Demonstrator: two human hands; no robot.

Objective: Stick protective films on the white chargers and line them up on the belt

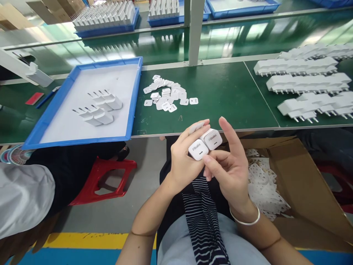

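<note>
As your left hand (183,158) holds two chargers (198,150): you seem to be seating or checking their printed ends.

Next move: it likely calls for a steady left grip while you press each end flush and even.

Left fingers: wrapped around both chargers, which sit side by side, printed ends toward you; another white piece (196,127) shows between your fingers, its kind unclear.

Right fingers: on your right hand (233,171) the index stands raised and apart; the thumb tip sits at the nearer charger's five o'clock corner, and you cannot tell whether it pinches anything.

Loose plates (175,95): heaped on the green surface (228,92) at eleven o'clock from your hands, well apart from your fingers.

Blue tray (132,106): at ten o'clock, bearing chargers with prongs angled up.

Charger rows (306,82): at two o'clock, prongs down.
</note>
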